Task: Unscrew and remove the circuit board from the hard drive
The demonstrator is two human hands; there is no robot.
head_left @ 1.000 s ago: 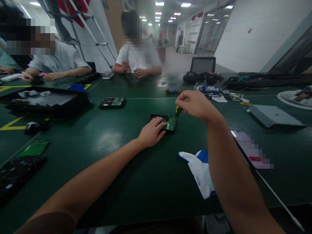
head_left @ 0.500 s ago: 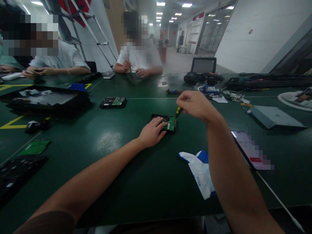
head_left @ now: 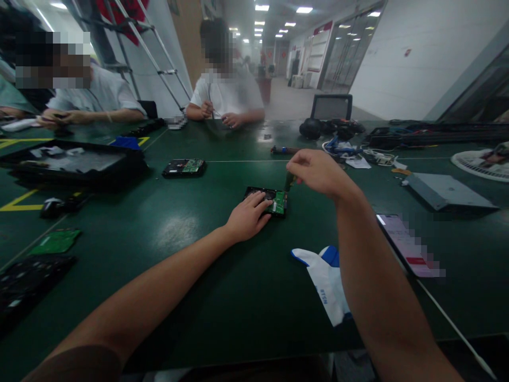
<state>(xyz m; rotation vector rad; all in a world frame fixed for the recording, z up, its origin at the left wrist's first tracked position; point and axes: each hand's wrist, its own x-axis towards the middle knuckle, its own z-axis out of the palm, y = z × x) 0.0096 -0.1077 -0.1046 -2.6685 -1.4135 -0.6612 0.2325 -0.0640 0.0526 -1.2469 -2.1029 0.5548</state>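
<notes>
Glossy green tabletop (head_left: 159, 318) stretches before me, smooth enough to hold a smear of light (head_left: 181, 231). Just ahead lies a flat, rectangular hard drive (head_left: 274, 195), black-cased with a green circuit board (head_left: 280, 206); my left hand (head_left: 247, 216) rests flat across it, fingers extended, thumb apart. My right hand (head_left: 314, 168) pinches the slim handle of a dark screwdriver (head_left: 289, 182), nearly upright at the drive's right end; whether its tip touches, I cannot tell. Nearer me, a soft white-and-blue glove (head_left: 326, 281) lies partly hidden by my right arm (head_left: 377, 276)
</notes>
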